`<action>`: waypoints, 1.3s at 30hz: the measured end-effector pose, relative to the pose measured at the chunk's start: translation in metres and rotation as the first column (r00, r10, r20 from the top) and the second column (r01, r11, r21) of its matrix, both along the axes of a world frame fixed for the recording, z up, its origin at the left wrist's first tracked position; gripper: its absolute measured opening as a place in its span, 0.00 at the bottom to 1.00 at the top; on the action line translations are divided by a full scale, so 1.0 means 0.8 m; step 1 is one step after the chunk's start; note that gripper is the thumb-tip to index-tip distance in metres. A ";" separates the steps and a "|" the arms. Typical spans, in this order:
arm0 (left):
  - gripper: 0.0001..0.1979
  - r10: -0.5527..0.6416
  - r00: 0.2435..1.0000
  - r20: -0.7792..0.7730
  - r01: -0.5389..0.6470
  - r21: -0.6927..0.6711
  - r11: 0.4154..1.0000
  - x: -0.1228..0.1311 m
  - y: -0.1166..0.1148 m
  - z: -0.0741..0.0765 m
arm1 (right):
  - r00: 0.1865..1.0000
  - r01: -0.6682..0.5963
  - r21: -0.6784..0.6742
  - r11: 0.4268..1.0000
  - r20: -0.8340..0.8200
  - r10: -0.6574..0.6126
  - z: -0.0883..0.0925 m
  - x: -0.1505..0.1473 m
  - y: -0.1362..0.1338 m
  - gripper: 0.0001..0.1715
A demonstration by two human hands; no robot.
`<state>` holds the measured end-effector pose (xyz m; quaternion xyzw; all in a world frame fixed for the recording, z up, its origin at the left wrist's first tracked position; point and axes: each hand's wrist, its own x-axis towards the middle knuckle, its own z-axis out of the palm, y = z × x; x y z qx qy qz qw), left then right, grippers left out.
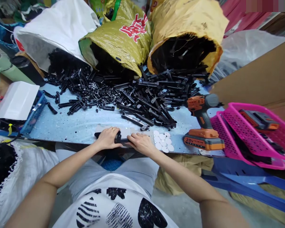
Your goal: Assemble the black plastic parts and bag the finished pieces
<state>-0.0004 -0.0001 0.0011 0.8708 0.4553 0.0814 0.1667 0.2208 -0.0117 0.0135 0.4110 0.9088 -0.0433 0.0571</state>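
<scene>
At the table's front edge, my left hand [108,138] wraps round a long black plastic part [118,138], whose end sticks out to the left. My right hand [141,143] grips the same part farther right, its fingers closed over it. Grey cardboard [128,129] lies beneath both hands. Just right of my right hand sit several round white discs [161,139] in a cluster. A heap of black plastic bars [147,101] lies beyond my hands, with small metal screws [95,88] and short black pieces [80,104] to its left.
Three sacks spill black parts at the back: a white one [59,25], an olive one [118,41] and a yellow one [190,19]. An orange cordless drill [203,123] stands at right beside pink baskets [251,152]. A blue basket [35,117] and bottles [14,69] are at left.
</scene>
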 end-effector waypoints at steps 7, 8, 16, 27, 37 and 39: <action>0.33 -0.047 0.987 0.154 0.028 0.128 0.991 -0.016 -0.002 -0.005 | 0.996 0.018 0.029 0.999 0.092 -0.021 0.041 -0.018 -0.013 0.20; 0.32 -0.044 0.986 0.162 0.021 0.141 0.990 -0.016 -0.002 -0.005 | 0.995 0.018 0.031 0.999 0.095 -0.021 0.044 -0.020 -0.013 0.20; 0.22 -0.033 0.975 0.221 -0.012 0.198 0.980 -0.019 -0.002 -0.018 | 0.996 -0.054 0.065 0.996 0.077 0.048 0.061 -0.023 0.006 0.18; 0.20 0.077 0.990 0.117 -0.083 0.048 0.995 -0.003 0.069 -0.008 | 0.994 -0.092 -0.036 0.995 -0.064 0.090 -0.016 0.011 0.040 0.23; 0.15 0.546 0.836 -0.044 -0.542 0.078 0.837 -0.022 0.223 -0.017 | 0.974 0.125 0.233 0.964 -0.215 -0.074 0.021 -0.105 0.180 0.20; 0.16 0.570 0.821 -0.026 -0.566 0.092 0.820 -0.028 0.216 -0.016 | 0.985 0.136 0.195 0.971 -0.133 -0.112 0.020 -0.141 0.218 0.19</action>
